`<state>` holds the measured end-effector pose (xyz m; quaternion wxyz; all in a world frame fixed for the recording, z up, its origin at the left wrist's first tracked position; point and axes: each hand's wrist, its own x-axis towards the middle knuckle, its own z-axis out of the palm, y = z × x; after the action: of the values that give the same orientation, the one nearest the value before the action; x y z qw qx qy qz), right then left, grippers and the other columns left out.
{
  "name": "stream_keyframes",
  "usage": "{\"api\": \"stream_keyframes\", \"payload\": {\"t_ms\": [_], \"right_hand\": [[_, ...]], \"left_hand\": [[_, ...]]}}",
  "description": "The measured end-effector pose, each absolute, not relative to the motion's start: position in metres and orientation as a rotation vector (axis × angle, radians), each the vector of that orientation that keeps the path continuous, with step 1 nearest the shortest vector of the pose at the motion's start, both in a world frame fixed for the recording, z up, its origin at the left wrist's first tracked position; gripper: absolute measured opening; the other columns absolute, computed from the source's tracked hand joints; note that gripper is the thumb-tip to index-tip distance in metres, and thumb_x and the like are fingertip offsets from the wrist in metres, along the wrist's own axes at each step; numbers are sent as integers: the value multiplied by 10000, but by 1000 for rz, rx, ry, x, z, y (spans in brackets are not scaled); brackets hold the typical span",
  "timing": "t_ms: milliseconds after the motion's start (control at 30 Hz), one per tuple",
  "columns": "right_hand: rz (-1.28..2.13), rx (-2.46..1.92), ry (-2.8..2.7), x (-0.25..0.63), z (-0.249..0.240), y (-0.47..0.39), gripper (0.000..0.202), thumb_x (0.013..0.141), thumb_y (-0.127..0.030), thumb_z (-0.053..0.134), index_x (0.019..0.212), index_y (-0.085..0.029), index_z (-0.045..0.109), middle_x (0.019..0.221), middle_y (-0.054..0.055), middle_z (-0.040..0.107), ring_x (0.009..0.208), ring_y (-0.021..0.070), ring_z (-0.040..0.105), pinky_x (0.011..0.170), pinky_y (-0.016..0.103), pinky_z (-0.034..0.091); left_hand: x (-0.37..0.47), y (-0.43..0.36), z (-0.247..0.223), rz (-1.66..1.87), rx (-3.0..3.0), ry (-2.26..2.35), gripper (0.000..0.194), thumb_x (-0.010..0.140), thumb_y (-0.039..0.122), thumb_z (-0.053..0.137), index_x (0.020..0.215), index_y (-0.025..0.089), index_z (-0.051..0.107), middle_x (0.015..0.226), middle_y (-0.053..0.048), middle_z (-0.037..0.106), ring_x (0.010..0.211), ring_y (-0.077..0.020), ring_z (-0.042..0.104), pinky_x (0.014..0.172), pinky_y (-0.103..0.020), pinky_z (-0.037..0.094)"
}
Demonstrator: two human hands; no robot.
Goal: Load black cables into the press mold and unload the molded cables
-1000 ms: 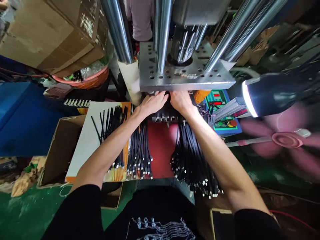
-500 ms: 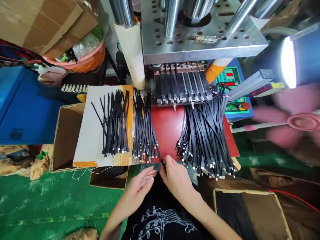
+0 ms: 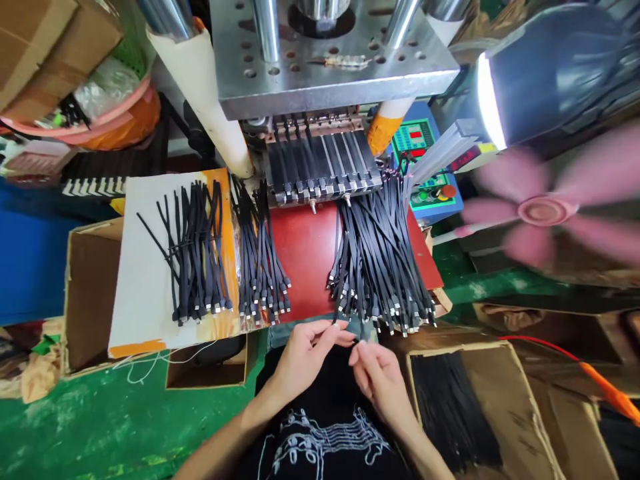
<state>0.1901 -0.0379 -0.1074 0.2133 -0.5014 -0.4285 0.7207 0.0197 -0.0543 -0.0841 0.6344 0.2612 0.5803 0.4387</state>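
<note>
My left hand [image 3: 307, 350] is closed near the table's front edge, thumb and fingertips pinching a short black cable whose end shows at the fingertips. Just to its right, my right hand [image 3: 377, 370] is closed too, its fingertips pinched at the dark cable between the hands; much of that cable is hidden. Beyond them, a large pile of flat black cables [image 3: 385, 247] with small metal plugs lies on the red table surface [image 3: 305, 260]. Two more bunches, a middle one [image 3: 263, 267] and a left one [image 3: 197, 260], lie left of it. Several cables sit in the press fixture [image 3: 323, 163].
A thick metal press plate [image 3: 335, 83] hangs above the fixture. At the right are a pink fan [image 3: 547, 210], a lamp [image 3: 550, 73] and a control box [image 3: 435, 200]. Cardboard boxes stand at the left [image 3: 93, 293] and at the lower right [image 3: 505, 400], the latter holding black cables.
The view has shifted right. My left hand, loosely spread before, has come up to the cable and pinches it. My right hand has moved to the right, away from the earlier cable end.
</note>
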Motion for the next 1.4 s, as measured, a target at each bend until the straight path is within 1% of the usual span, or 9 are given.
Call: {"api": "stream_keyframes", "payload": {"t_ms": [167, 267, 367, 467, 600, 733, 867, 1133, 1400], "right_hand": [[2235, -1052, -1878, 219, -96, -36, 560, 1038, -580, 547, 708, -184, 765, 499, -11, 558, 478, 116, 487, 550, 247, 400], [2528, -876, -2006, 227, -81, -1, 388, 901, -570, 761, 878, -190, 836, 695, 6, 674, 545, 120, 554, 502, 216, 395], [2319, -901, -1794, 203, -63, 35, 460, 824, -578, 836, 1119, -225, 820, 884, 20, 704, 663, 134, 593, 574, 223, 474], [1886, -1066, -1527, 161, -54, 51, 399, 976, -571, 661, 989, -205, 821, 790, 15, 643, 598, 117, 499, 543, 231, 439], [1754, -933, -1665, 127, -58, 49, 365, 1022, -495, 632, 901, -204, 816, 747, 15, 627, 593, 125, 501, 527, 242, 407], [1655, -778, -1840, 124, -65, 45, 335, 1059, -376, 604, 825, -211, 778, 787, 24, 671, 731, 158, 616, 685, 265, 495], [1472, -806, -1883, 126, -68, 50, 282, 1082, -294, 539, 992, -237, 800, 957, 65, 723, 852, 185, 679, 799, 298, 561], [1485, -761, -1753, 118, -69, 66, 120, 964, -309, 744, 881, -259, 815, 792, 31, 708, 662, 169, 632, 571, 279, 489], [1588, -872, -1829, 100, -74, 60, 386, 978, -408, 685, 665, -210, 579, 657, -27, 510, 600, 133, 459, 552, 266, 372]], "left_hand": [[20, -36, -77, 1132, 183, 1015, 538, 816, 645, 854, 1021, 149, 810, 851, -81, 831, 734, -211, 781, 818, -333, 624], [17, -43, -64, 1132, 316, 991, 469, 912, 620, 782, 972, 155, 800, 709, -42, 787, 597, -158, 720, 679, -261, 580], [15, -59, -54, 1021, 573, 1102, 478, 1006, 611, 659, 953, 156, 794, 687, -49, 780, 613, -182, 733, 698, -287, 594], [10, -69, -52, 907, 747, 1299, 452, 1054, 558, 583, 1012, 171, 813, 853, -81, 833, 800, -237, 793, 852, -354, 624], [-15, -49, -44, 1061, 971, 1598, 374, 1002, 436, 699, 1315, 239, 756, 1281, -85, 789, 1192, -267, 735, 1093, -393, 552], [-43, -6, -25, 1285, 1228, 1532, 173, 994, 341, 727, 1096, 245, 828, 1090, -56, 806, 982, -206, 751, 921, -324, 599], [-55, 16, -16, 1297, 1286, 1448, 159, 1003, 276, 717, 942, 225, 854, 982, -60, 807, 873, -186, 742, 804, -296, 596], [-66, 17, -9, 1265, 1215, 1348, 182, 988, 364, 752, 983, 240, 884, 940, -72, 788, 824, -184, 714, 689, -273, 541], [-77, 52, 0, 1350, 1463, 1527, 160, 999, 247, 705, 905, 209, 828, 827, -25, 740, 727, -155, 654, 682, -272, 508]]}}
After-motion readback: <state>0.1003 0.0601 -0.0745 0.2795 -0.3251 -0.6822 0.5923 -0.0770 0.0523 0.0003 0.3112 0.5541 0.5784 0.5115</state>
